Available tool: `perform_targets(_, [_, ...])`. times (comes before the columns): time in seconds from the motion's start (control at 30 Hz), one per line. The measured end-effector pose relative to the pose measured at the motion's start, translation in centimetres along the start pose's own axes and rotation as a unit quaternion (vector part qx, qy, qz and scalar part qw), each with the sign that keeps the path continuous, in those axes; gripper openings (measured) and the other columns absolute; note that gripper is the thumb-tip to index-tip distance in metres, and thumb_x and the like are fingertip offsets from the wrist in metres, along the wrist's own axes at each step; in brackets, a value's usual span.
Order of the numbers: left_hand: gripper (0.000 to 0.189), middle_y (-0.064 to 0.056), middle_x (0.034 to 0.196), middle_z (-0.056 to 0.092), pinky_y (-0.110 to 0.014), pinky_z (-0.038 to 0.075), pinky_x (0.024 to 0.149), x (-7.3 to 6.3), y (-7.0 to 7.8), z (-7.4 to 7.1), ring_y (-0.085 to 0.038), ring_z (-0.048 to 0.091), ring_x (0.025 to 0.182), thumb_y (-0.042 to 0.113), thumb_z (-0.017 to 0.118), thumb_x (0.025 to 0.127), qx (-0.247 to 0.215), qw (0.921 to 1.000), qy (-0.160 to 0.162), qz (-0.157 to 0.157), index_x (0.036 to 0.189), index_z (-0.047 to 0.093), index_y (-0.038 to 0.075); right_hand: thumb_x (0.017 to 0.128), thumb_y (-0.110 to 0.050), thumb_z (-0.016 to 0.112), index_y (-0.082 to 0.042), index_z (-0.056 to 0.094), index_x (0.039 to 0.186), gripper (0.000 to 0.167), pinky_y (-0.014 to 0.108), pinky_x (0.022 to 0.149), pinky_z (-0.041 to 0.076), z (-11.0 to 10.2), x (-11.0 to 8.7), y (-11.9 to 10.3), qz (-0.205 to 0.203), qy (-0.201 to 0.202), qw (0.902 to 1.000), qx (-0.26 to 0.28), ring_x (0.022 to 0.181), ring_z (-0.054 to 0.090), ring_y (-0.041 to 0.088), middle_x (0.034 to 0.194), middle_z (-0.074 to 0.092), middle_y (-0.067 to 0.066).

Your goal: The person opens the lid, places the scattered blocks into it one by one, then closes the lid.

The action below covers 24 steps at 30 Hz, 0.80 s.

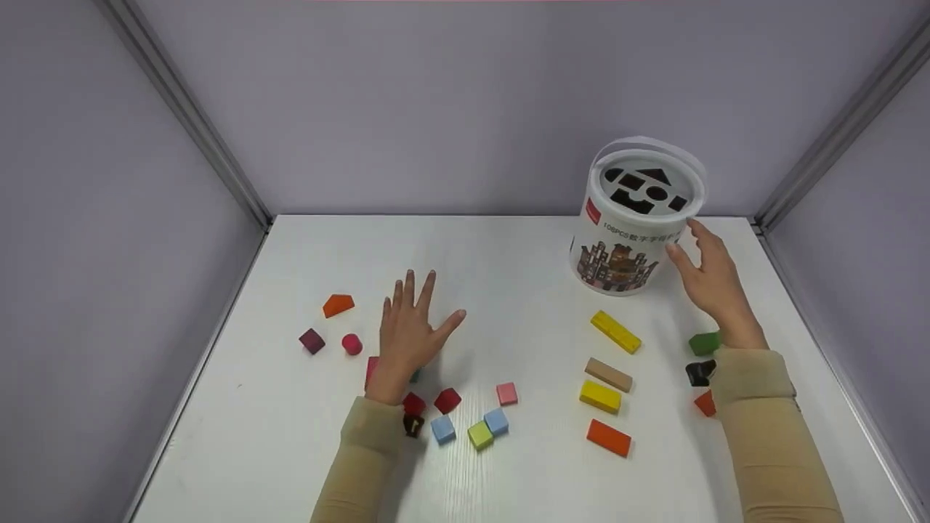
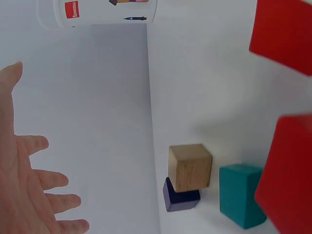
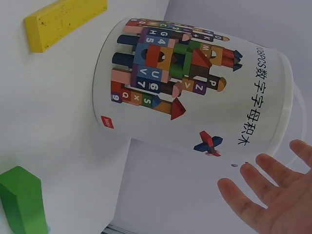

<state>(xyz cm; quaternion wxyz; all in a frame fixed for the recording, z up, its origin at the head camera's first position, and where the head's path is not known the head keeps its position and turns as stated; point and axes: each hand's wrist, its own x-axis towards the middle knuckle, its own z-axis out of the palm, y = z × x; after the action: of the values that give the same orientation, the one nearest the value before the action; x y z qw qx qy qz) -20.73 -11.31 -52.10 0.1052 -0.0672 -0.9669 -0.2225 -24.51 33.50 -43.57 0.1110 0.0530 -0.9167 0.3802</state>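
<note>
My left hand (image 1: 410,338) hovers over the left part of the white table with its fingers spread, holding nothing. Below and beside its wrist lie small blocks: red blocks (image 1: 447,400), a teal block (image 2: 240,195), a plain wooden block (image 2: 190,168) and a dark purple block (image 2: 180,197). At the back right stands a white lidded bucket (image 1: 617,254), with shaped holes in its lid and a block castle printed on its side. Beside its right side is my right hand (image 1: 710,280), fingers extended and fingertips close to the upper wall. The bucket is upright.
Long yellow blocks (image 1: 615,332), a tan block (image 1: 609,374) and an orange block (image 1: 609,438) lie in front of the bucket. A green block (image 1: 703,343) and a black block (image 1: 700,373) sit by the right sleeve. Grey walls (image 1: 450,109) enclose the table.
</note>
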Motion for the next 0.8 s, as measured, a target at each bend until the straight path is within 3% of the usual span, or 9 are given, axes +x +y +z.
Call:
perform_targets(0.5, [0.087, -0.019, 0.157, 0.028, -0.056, 0.025, 0.114, 0.1, 3.2, 2.3, -0.038, 0.028, 0.142, 0.071, 0.048, 0.088, -0.046, 0.9973, 0.018, 0.054, 0.156, 0.029, 0.02, 0.101, -0.039, 0.05, -0.005, 0.019, 0.156, 0.071, 0.06, 0.115, 0.014, -2.2, 5.0, -1.2, 0.007, 0.059, 0.998, -0.021, 0.143, 0.014, 0.042, 0.155, 0.016, 0.025])
perform_targets(0.7, [0.088, -0.019, 0.156, 0.028, -0.053, 0.024, 0.115, 0.2, 4.3, 3.1, -0.038, 0.028, 0.142, 0.072, 0.048, 0.088, -0.058, 0.9964, 0.008, 0.062, 0.156, 0.029, 0.019, 0.101, -0.036, 0.049, -0.007, 0.01, 0.157, 0.075, 0.059, 0.117, 0.006, -2.8, 7.0, -1.2, 0.015, 0.041, 0.9982, -0.04, 0.146, 0.003, 0.041, 0.159, 0.007, 0.023])
perform_targets(0.8, [0.088, -0.02, 0.156, 0.029, -0.054, 0.022, 0.116, 0.2, 4.7, 3.4, -0.037, 0.026, 0.143, 0.073, 0.045, 0.089, -0.06, 0.996, 0.004, 0.066, 0.156, 0.028, 0.019, 0.101, -0.036, 0.05, -0.007, 0.008, 0.158, 0.077, 0.059, 0.117, 0.007, -3.0, 7.8, -1.5, 0.02, 0.027, 0.9987, -0.04, 0.146, 0.006, 0.042, 0.159, 0.011, 0.025])
